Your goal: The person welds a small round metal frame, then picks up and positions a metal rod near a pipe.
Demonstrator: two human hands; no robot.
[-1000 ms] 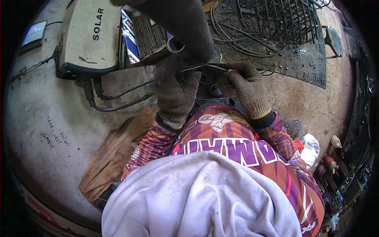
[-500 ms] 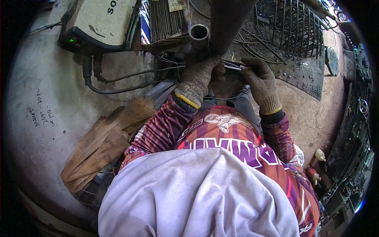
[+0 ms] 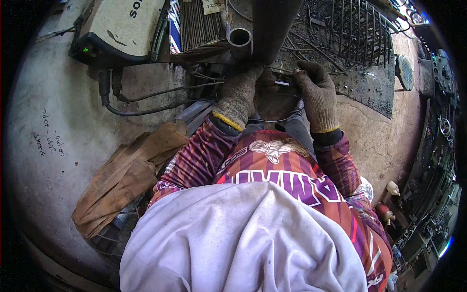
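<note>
Floor (image 3: 374,141), right of frame: tan concrete, scuffed. Left side: grey concrete surface (image 3: 48,190) with dark handwritten marks (image 3: 51,136), can't tell floor or wall. Counter (image 3: 372,97), upper right: dark top, gritty. Right edge: dark clutter (image 3: 423,194), details murky. Bright light at upper-right rim, bluish-white streak lower right.

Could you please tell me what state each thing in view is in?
Left hand: gloved, fingertips hidden
Right hand: gloved, apparently pinching a thin rod
Machine: green light lit
Cables: connected to the machine
Box: open, rods inside
Short pipe: open-topped
Brown cloth: rumpled
Pale cloth: draped, creased
</note>
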